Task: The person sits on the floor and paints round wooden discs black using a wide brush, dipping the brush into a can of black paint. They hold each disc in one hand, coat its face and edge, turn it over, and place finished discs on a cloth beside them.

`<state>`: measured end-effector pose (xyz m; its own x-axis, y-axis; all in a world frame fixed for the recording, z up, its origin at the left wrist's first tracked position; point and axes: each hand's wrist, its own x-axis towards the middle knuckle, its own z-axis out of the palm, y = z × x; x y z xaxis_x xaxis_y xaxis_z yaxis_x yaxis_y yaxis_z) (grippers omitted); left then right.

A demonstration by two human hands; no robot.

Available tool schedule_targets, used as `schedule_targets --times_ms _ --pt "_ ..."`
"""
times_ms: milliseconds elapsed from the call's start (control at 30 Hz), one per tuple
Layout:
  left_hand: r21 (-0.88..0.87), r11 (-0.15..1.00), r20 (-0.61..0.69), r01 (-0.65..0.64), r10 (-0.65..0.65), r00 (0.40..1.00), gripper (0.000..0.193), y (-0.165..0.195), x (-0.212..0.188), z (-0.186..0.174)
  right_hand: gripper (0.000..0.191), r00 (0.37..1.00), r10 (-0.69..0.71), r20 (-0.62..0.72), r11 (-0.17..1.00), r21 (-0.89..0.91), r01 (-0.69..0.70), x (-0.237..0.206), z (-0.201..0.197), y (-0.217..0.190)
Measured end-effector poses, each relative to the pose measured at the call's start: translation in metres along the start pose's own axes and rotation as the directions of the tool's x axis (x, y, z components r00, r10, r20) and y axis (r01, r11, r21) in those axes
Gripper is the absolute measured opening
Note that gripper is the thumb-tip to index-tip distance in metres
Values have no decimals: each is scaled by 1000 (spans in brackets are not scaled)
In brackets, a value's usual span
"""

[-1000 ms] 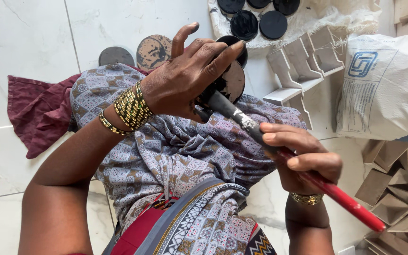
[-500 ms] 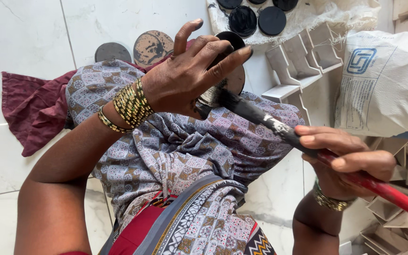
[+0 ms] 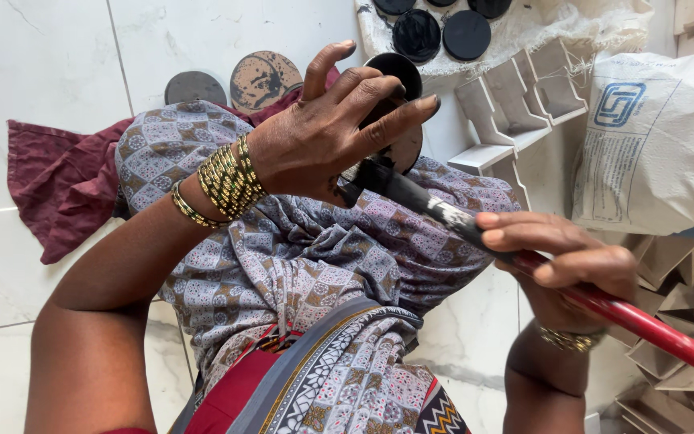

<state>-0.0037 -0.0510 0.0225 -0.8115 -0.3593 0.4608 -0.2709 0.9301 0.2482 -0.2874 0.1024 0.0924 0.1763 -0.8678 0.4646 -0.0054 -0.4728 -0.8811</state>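
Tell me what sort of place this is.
Probably a small home workshop, with the work done seated on a white tiled floor. Black-painted discs dry on sacking, unpainted cardboard pieces lie stacked nearby, and the right hand holds a red-handled paintbrush to a disc in the left hand.

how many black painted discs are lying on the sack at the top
5 in view: three cut off by the top edge, two below. More may lie beyond the frame.

White marble-look floor tiles (image 3: pixel 50 72), grey grout lines, bright, perhaps daylight
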Motion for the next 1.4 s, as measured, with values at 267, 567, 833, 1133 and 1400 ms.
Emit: schedule_targets --times_ms 267,567,833,1133,1400 --pt "-29 999 39 25 -23 999 160 0 1 -3 32 992 -126 20 935 -330 126 2 -29 -9" --pt "-29 999 44 35 -34 998 160 2 3 -8 27 985 -149 -92 963 -240 124 -11 -1 2" --pt "-50 997 41 57 -55 998 163 2 1 -8 19 978 -194 -78 976 -110 185 -4 -4 -15" --pt "-100 994 19 41 -39 999 156 0 2 -9 28 940 -209 -269 953 -272 134 -7 22 3" --pt "-86 995 28 42 -40 999 161 3 5 -3 29 927 -140 -349 973 -222 64 -12 32 4"
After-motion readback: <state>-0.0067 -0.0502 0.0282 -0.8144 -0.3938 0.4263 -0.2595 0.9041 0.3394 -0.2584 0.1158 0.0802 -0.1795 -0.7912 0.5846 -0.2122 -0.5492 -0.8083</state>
